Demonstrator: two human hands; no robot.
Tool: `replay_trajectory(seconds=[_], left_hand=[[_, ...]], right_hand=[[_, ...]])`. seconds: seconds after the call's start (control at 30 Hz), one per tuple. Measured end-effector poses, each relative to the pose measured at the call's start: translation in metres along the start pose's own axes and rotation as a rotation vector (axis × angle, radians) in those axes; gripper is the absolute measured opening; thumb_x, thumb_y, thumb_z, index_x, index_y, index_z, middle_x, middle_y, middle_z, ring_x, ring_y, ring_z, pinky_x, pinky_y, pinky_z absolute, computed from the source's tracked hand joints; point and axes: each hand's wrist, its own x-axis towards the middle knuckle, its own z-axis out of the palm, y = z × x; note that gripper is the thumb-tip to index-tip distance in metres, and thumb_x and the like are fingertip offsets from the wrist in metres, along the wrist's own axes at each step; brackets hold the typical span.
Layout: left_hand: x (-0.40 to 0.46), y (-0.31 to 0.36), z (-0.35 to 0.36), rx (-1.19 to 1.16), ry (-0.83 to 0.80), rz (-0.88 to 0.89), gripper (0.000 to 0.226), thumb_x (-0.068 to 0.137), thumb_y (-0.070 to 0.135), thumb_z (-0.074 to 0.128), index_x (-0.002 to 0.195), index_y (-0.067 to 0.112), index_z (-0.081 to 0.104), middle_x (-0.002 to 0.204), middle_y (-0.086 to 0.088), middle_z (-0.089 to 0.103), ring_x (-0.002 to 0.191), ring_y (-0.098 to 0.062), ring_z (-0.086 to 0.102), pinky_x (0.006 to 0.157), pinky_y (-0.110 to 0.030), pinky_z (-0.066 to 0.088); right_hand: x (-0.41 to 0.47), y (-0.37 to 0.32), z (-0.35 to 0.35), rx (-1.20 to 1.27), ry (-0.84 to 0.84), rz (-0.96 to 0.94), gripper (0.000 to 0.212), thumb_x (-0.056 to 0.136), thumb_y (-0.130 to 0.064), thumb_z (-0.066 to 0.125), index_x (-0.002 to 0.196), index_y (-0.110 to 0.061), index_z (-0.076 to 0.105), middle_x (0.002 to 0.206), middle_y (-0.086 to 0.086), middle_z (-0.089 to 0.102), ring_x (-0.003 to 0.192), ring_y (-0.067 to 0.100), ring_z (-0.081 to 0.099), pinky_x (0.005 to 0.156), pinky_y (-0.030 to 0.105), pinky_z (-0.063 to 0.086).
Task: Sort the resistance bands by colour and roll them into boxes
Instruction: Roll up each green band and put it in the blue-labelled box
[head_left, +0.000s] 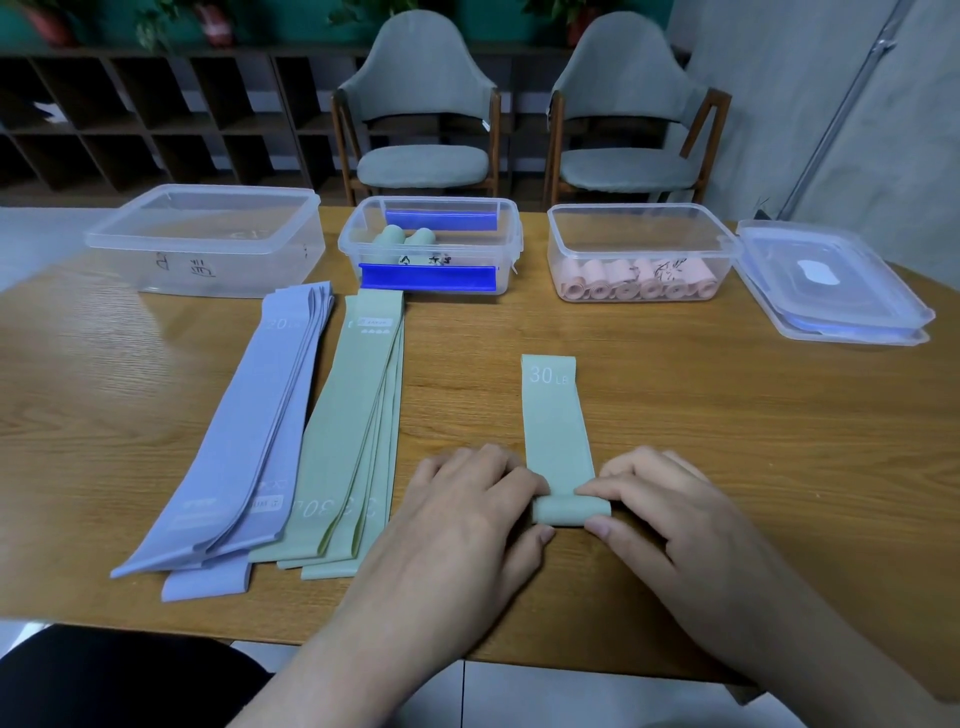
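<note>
1. The rolled near end of a green 30 LB band is pinched from both sides: the left hand holds the left end of the roll between thumb and fingertips, and the right hand holds the right end the same way. Should either pinch be eased, the few turns made so far would probably spring open, since the material looks elastic.

2. The unrolled length lies flat on the wooden table, running away from the hands. If one hand is advanced faster than the other, the roll could be expected to skew into a cone and sit badly in its box.

3. The stack of green bands lies just left of the left hand. A sideways sweep of that wrist could fan the stack further or push it into the purple bands touching it on its far side, and the sorting would be blurred.

4. The blue-clipped box already holds two green rolls and stands well beyond the band. A roll released loosely there is likely to unwind.

5. The box of pink rolls stands to its right and the clear box to its left; a misplacement is possible.
</note>
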Motion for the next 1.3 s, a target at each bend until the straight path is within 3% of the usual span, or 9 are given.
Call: replay_trajectory(seconds=[0.13, 0.23, 0.47, 0.63, 0.9, 1.13, 1.3], left_hand=[[-0.0001, 0.0006, 0.0008, 0.006, 0.016, -0.002, 0.018, 0.097, 0.046, 0.047, 0.111, 0.038, 0.054, 0.108, 0.018, 0.05, 0.101, -0.006, 0.048, 0.09, -0.029, 0.038], [-0.0006, 0.001, 0.0009, 0.003, 0.027, 0.003, 0.021, 0.097, 0.048, 0.046, 0.113, 0.038, 0.054, 0.109, 0.019, 0.05, 0.101, -0.006, 0.047, 0.089, -0.03, 0.04], [-0.0004, 0.0007, 0.0003, 0.008, 0.019, 0.001, 0.019, 0.096, 0.049, 0.046, 0.111, 0.039, 0.05, 0.108, 0.019, 0.049, 0.099, -0.005, 0.046, 0.089, -0.029, 0.039], [0.0, 0.0002, 0.0018, 0.001, 0.033, 0.003, 0.019, 0.097, 0.048, 0.046, 0.113, 0.038, 0.052, 0.109, 0.018, 0.051, 0.1, -0.007, 0.048, 0.09, -0.029, 0.037], [-0.0007, -0.0011, 0.0019, 0.0, 0.018, 0.0, 0.021, 0.094, 0.05, 0.05, 0.113, 0.039, 0.05, 0.111, 0.021, 0.048, 0.103, -0.003, 0.046, 0.091, -0.029, 0.038], [-0.0001, -0.0009, 0.0024, 0.006, 0.031, 0.002, 0.021, 0.096, 0.049, 0.048, 0.113, 0.038, 0.054, 0.11, 0.02, 0.05, 0.101, -0.004, 0.046, 0.091, -0.029, 0.037], [-0.0009, -0.0011, 0.0016, -0.002, 0.018, 0.0, 0.023, 0.093, 0.048, 0.052, 0.113, 0.037, 0.053, 0.11, 0.021, 0.05, 0.103, -0.004, 0.048, 0.092, -0.028, 0.037]], right_hand=[[0.0, -0.0001, -0.0008, 0.021, -0.008, 0.013, 0.027, 0.092, -0.05, 0.056, 0.115, -0.037, 0.061, 0.109, -0.032, 0.049, 0.11, -0.004, 0.045, 0.089, 0.021, 0.04], [0.0001, -0.001, -0.0012, 0.026, 0.0, 0.012, 0.018, 0.09, -0.042, 0.063, 0.108, -0.036, 0.061, 0.107, -0.03, 0.05, 0.107, -0.001, 0.047, 0.088, 0.025, 0.042], [-0.0003, -0.0016, -0.001, 0.0, -0.001, -0.004, 0.029, 0.095, -0.049, 0.047, 0.114, -0.034, 0.064, 0.108, -0.028, 0.05, 0.107, 0.0, 0.046, 0.089, 0.024, 0.041], [-0.0006, 0.0003, -0.0007, -0.002, -0.012, 0.004, 0.025, 0.09, -0.044, 0.063, 0.113, -0.037, 0.062, 0.11, -0.031, 0.048, 0.109, -0.002, 0.045, 0.089, 0.02, 0.039], [-0.0004, -0.0007, -0.0002, -0.014, -0.009, -0.004, 0.032, 0.092, -0.049, 0.051, 0.116, -0.033, 0.065, 0.107, -0.027, 0.05, 0.105, 0.0, 0.047, 0.087, 0.022, 0.041], [-0.0009, -0.0005, -0.0008, 0.0, -0.009, 0.008, 0.022, 0.092, -0.04, 0.064, 0.113, -0.036, 0.062, 0.109, -0.029, 0.05, 0.107, -0.002, 0.046, 0.088, 0.021, 0.04], [0.0001, -0.0012, -0.001, 0.0, -0.004, 0.0, 0.03, 0.092, -0.048, 0.05, 0.112, -0.033, 0.066, 0.107, -0.027, 0.051, 0.106, 0.0, 0.047, 0.089, 0.024, 0.041]])
